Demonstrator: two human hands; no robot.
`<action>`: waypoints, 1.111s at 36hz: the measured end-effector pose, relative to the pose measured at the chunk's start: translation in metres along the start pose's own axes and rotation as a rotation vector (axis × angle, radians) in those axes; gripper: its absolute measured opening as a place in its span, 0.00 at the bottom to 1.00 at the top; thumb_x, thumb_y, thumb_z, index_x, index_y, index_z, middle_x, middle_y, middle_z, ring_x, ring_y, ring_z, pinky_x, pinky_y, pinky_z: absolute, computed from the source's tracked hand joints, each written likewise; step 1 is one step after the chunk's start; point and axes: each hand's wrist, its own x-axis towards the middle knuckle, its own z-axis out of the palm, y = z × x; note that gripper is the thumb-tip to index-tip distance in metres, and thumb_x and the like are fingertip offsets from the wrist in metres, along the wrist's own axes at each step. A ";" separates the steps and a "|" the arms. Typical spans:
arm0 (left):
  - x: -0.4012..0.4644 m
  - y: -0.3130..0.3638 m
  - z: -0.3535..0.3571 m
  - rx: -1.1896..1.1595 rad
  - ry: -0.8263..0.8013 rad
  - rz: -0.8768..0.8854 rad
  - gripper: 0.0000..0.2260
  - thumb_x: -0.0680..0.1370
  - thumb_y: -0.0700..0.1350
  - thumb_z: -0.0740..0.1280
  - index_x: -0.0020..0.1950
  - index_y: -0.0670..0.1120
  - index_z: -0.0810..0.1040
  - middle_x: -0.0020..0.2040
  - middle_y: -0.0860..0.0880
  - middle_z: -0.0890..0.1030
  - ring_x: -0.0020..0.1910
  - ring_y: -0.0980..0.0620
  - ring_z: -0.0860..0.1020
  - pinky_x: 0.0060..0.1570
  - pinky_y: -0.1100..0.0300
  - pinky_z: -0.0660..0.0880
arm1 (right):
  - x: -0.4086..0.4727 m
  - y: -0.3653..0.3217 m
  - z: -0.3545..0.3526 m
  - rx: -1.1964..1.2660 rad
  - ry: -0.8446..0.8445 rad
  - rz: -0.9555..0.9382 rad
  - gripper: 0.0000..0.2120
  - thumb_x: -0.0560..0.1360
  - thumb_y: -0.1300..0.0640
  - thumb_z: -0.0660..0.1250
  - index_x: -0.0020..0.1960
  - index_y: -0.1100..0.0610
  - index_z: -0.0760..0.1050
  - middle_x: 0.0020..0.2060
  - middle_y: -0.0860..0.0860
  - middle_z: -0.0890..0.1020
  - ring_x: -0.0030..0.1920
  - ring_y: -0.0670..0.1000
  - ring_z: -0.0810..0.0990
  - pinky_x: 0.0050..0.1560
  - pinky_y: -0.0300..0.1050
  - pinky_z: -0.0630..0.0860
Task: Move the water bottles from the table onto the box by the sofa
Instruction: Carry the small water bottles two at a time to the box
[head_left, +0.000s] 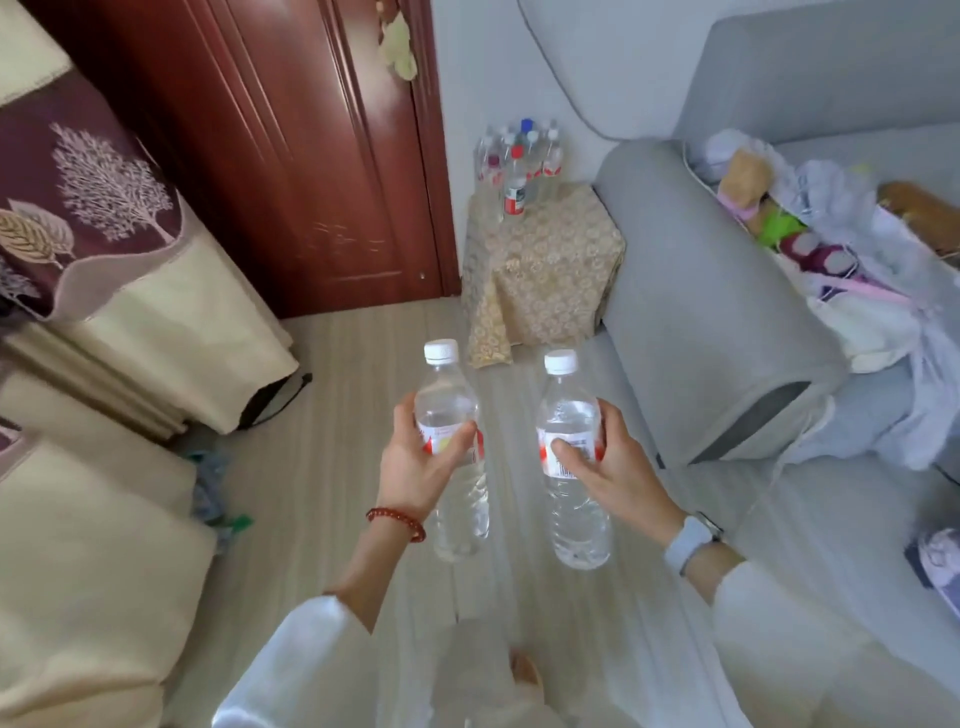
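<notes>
My left hand (415, 457) grips a clear water bottle (454, 499) with a white cap and red label around its middle. My right hand (608, 467) grips a second, similar bottle (576, 519) the same way. Both bottles are held upright above the floor. Ahead stands the box (540, 270), draped in a gold patterned cloth, between the door and the grey sofa's arm (701, 312). Several water bottles (519, 166) with white, red and blue caps stand on the far part of its top.
A dark red wooden door (291, 156) is at the back left. Cloth-covered furniture (104, 260) lines the left side. The grey sofa on the right carries toys and plastic bags (831, 234). Pale wooden floor (337, 415) runs between them to the box.
</notes>
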 end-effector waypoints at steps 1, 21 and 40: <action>0.021 0.004 0.005 -0.002 -0.008 0.004 0.26 0.71 0.52 0.71 0.65 0.49 0.65 0.45 0.63 0.77 0.44 0.63 0.77 0.47 0.58 0.74 | 0.020 -0.003 -0.002 0.003 -0.006 0.001 0.26 0.71 0.47 0.68 0.64 0.52 0.62 0.30 0.45 0.66 0.30 0.45 0.69 0.37 0.43 0.69; 0.490 0.074 0.129 -0.028 -0.175 0.004 0.30 0.69 0.54 0.72 0.67 0.51 0.63 0.54 0.52 0.79 0.51 0.50 0.77 0.53 0.57 0.73 | 0.481 -0.045 -0.033 0.121 0.099 0.114 0.28 0.68 0.50 0.72 0.62 0.47 0.61 0.52 0.44 0.77 0.52 0.47 0.78 0.55 0.45 0.75; 0.755 0.081 0.361 0.055 -0.281 -0.187 0.32 0.64 0.42 0.76 0.62 0.49 0.63 0.50 0.56 0.72 0.51 0.50 0.73 0.48 0.60 0.71 | 0.833 0.073 -0.090 -0.095 -0.208 0.171 0.36 0.65 0.55 0.75 0.66 0.57 0.59 0.56 0.50 0.71 0.54 0.50 0.72 0.50 0.38 0.66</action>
